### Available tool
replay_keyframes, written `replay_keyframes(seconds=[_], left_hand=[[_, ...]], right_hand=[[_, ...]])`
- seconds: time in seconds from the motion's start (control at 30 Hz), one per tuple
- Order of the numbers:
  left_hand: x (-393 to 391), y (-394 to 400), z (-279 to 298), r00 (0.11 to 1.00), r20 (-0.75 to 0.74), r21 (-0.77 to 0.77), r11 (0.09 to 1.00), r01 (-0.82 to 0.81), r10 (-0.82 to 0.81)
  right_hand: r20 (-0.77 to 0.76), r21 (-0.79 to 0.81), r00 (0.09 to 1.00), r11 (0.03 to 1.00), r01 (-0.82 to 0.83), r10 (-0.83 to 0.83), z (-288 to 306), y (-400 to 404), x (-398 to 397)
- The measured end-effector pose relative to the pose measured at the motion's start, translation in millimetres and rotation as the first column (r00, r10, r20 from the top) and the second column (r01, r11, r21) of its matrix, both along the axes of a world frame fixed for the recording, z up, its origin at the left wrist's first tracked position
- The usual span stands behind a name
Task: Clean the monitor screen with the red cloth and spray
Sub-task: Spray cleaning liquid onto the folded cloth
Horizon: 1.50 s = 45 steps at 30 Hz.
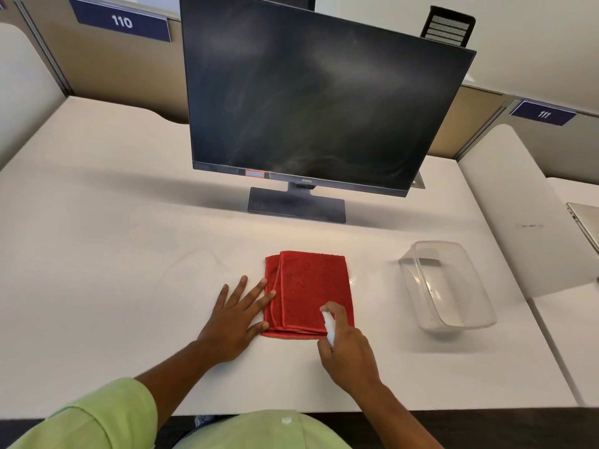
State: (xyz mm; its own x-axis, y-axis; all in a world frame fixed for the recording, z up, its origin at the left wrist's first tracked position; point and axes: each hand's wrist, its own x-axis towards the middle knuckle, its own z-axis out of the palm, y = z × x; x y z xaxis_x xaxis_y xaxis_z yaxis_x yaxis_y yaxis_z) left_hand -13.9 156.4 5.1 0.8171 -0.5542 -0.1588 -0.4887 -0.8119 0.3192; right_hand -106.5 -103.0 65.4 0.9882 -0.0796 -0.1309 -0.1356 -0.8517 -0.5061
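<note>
Two hands work at the near edge of the white table [97, 222]: the left hand [235, 322] lies flat, fingers straight and spread, fingertips touching the left edge of the folded red cloth [308, 291]; the right hand [348, 353] holds a small white spray bottle [329, 325] in a closed grip, its body mostly hidden by the fingers, nozzle end over the cloth's near right corner. Behind the cloth stands the dark monitor [317, 102], screen smudged, top edge cut off. Right of the cloth, well apart, sits a clear plastic tub [450, 286]; a laptop [586, 222] is cropped at the far right.
</note>
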Motion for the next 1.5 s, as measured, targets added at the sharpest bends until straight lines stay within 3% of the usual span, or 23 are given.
replay_keyframes(seconds=[0.27, 0.6, 0.97, 1.27, 1.5], left_hand=[[0.8, 0.2, -0.9, 1.000, -0.005, 0.011, 1.000, 0.002, -0.002], [0.4, -1.7, 4.3, 1.000, -0.022, 0.034, 0.999, -0.004, 0.005], [-0.3, -2.3, 8.8, 0.999, -0.035, 0.032, 0.999, -0.003, 0.004], [0.0, -1.2, 4.5, 1.000, -0.021, 0.043, 0.999, 0.002, -0.001], [-0.5, 0.0, 0.7, 1.000, -0.013, 0.036, 0.999, -0.003, 0.004]], right_hand=[[0.030, -0.033, 0.986, 0.986, 0.165, -0.164, 8.7, -40.5, -0.9], [0.020, -0.006, 0.973, 0.974, 0.228, -0.228, 9.5, -45.0, 10.1], [0.117, 0.055, 0.981, 0.987, 0.150, -0.155, 30.3, -12.9, 56.3], [0.086, 0.032, 0.995, 0.999, 0.037, -0.040, 14.0, -3.0, 56.1], [0.115, 0.048, 0.979, 0.986, 0.161, -0.165, 5.0, -38.2, 44.4]])
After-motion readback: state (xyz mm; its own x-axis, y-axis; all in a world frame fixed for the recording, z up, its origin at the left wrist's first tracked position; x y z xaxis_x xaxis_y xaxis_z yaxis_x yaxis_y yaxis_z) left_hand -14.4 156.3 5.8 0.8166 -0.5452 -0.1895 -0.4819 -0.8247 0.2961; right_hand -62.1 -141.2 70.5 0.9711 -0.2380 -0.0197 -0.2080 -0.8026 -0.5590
